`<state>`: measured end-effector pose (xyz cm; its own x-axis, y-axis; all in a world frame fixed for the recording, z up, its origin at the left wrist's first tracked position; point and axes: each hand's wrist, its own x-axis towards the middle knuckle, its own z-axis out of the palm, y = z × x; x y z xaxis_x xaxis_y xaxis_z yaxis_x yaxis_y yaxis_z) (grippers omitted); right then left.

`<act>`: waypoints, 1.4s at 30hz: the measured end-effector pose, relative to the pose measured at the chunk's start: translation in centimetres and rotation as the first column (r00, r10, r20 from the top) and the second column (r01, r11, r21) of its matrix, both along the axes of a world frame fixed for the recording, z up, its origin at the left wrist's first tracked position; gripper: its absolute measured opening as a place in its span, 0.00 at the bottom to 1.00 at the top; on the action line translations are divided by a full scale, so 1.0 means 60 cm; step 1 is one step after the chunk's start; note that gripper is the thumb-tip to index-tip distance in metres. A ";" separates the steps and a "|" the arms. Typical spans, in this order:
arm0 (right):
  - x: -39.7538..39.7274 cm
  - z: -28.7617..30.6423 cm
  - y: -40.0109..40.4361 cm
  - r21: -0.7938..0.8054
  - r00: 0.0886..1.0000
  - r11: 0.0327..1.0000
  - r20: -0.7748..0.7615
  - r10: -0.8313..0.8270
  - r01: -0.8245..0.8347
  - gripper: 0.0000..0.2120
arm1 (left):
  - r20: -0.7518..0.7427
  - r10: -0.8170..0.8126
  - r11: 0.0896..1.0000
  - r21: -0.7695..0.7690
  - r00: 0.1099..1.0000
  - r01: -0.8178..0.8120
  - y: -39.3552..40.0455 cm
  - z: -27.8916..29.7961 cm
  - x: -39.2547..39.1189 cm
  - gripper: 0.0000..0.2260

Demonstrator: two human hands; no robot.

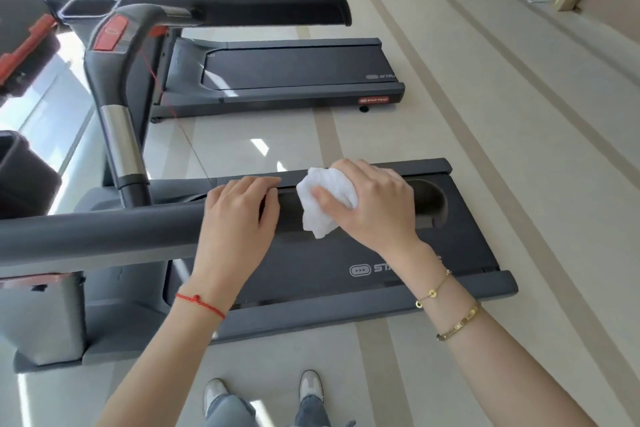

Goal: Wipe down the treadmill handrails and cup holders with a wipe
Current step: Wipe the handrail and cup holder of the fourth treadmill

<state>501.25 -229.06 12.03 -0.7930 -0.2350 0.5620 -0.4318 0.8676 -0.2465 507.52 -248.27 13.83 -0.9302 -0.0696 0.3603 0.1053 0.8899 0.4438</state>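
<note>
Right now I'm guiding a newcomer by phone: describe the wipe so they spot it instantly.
Find the nearest treadmill's dark handrail running across the view. At its end, the right hand grips the wipe, a crumpled white wad. It is the only white thing among the dark grey parts.

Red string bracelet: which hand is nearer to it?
Left. The red string bracelet sits on the left wrist, just below the left hand on the handrail. The right hand, holding the wipe, is farther away.
</note>
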 end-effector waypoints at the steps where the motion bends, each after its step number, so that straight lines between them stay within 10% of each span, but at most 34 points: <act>1: 0.005 0.001 -0.017 -0.007 1.000 1.000 -0.002 0.015 -0.015 0.22 | 0.000 0.020 1.000 0.008 1.000 -0.020 -0.019 0.000 0.004 0.10; 35: 0.164 0.021 -0.675 0.005 0.978 0.982 0.097 0.187 -0.189 0.21 | -0.077 0.114 0.992 0.069 0.990 -0.109 -0.660 0.007 0.144 0.09; 42: 0.124 0.070 -0.668 -0.270 0.933 0.940 0.236 0.272 -0.206 0.19 | -0.078 0.106 0.989 0.109 0.991 -0.098 -0.719 0.025 0.116 0.10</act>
